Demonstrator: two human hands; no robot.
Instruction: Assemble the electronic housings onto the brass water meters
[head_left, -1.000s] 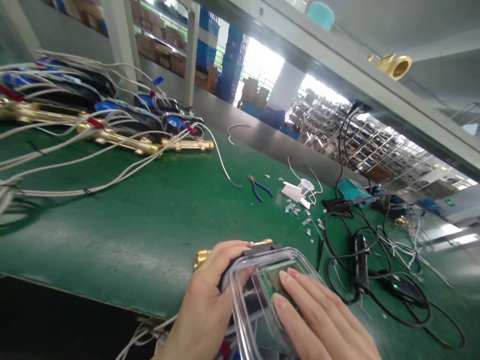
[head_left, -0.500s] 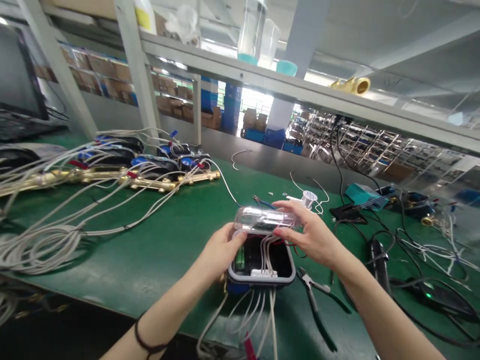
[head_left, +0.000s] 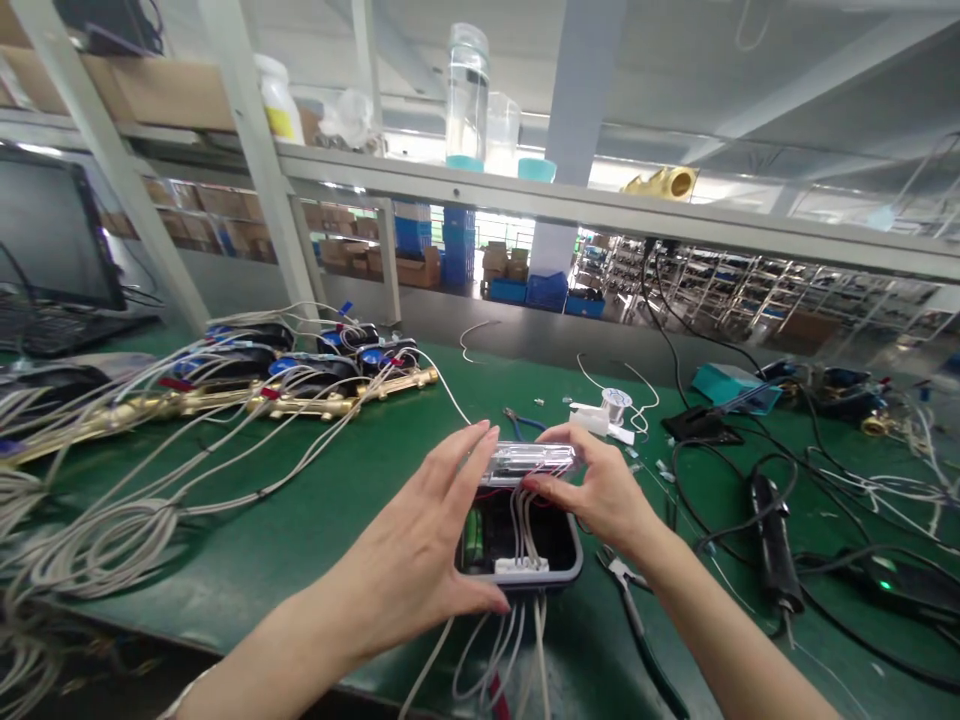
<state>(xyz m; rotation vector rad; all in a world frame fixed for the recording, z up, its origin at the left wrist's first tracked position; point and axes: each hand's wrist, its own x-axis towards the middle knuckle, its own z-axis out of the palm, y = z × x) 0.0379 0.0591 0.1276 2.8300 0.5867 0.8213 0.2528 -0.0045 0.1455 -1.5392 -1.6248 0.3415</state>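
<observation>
A transparent cover (head_left: 534, 458) is tilted up over the back of a small dark box (head_left: 574, 560) with a pale rim. My right hand (head_left: 611, 495) pinches the cover's right side, thumb in front and fingers behind. Around the box's left side my left hand (head_left: 416, 530) spreads wide, its thumb by the front edge and its fingertips near the cover's left end. Whether it presses on either is unclear. Inside the box are a green cylindrical part (head_left: 474, 535), grey wires (head_left: 523, 515) and a white connector block (head_left: 523, 567). Cables trail from the front.
Green-handled cutters (head_left: 634, 610) lie right of the box. Behind are blue-handled pliers (head_left: 521, 420) and a wire spool (head_left: 615, 400). Brass-bodied meters (head_left: 315, 400) with coiled cables (head_left: 120, 540) fill the left. At right lies a black electric screwdriver (head_left: 772, 545) among cords.
My left hand has left the cover's edge and opened around the box's left side. My right hand keeps the cover, which now shows more edge-on. The camera view has tilted up.
</observation>
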